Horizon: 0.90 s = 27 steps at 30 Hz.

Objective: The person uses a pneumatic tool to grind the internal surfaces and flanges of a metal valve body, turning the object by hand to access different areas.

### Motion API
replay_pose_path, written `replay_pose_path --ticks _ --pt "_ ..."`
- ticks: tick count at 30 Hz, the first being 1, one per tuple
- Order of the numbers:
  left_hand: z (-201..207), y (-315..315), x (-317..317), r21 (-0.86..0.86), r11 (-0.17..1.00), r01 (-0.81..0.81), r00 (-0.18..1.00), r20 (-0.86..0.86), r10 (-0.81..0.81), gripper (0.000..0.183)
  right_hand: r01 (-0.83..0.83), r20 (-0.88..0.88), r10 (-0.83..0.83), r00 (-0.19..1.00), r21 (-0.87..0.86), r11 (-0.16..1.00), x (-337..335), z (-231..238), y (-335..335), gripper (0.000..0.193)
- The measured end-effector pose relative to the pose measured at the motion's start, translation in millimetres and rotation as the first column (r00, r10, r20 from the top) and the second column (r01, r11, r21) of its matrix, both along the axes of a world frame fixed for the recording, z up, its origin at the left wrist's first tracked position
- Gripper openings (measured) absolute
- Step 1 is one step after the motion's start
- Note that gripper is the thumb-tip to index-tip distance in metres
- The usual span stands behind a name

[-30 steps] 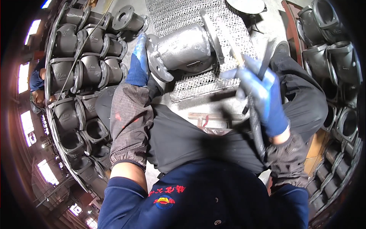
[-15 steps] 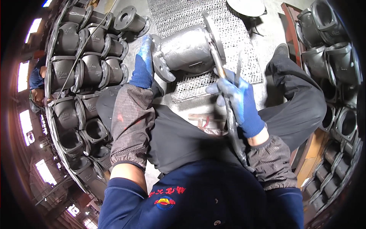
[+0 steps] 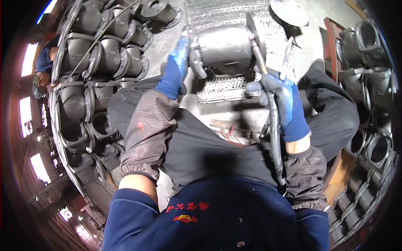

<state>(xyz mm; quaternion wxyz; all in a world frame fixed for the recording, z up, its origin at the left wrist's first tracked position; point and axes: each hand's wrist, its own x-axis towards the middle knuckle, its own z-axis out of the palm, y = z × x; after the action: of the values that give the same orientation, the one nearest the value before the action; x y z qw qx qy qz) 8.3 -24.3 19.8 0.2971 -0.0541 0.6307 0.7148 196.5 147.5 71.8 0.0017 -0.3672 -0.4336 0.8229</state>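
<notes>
A metal mesh (image 3: pixel 217 93) is lying beneath the grey flanged casting (image 3: pixel 226 46), which is sitting between and slightly beyond your hands. Your right hand (image 3: pixel 282 96) is curling closed around a slim rod tool (image 3: pixel 257 51), its tip pointing toward the right flange (image 3: pixel 258 29), while your left hand (image 3: pixel 177 62) is touching the left flange (image 3: pixel 197 58), how tightly I cannot tell.

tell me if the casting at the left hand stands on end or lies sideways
Lying sideways: the grey casting has its end flanges facing left and right.
</notes>
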Motion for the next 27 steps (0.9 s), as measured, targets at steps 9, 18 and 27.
replay_pose_path --ticks 9,18,27 --pt "-43 -53 20 -0.603 0.691 0.399 0.71 -0.274 -0.649 0.036 -0.018 0.035 0.01 0.999 0.238 0.971 10 -34 -22 0.036" --pt "-31 -42 68 -0.108 0.886 0.451 0.889 0.144 -0.435 0.049 -0.301 -0.023 0.323 0.946 0.302 0.904 9 -6 -65 0.038" --pt "-14 -8 69 0.119 0.921 0.37 0.928 -0.105 -0.359 0.039 -0.257 0.028 0.26 0.965 0.296 0.92 -33 -9 -77 0.038"
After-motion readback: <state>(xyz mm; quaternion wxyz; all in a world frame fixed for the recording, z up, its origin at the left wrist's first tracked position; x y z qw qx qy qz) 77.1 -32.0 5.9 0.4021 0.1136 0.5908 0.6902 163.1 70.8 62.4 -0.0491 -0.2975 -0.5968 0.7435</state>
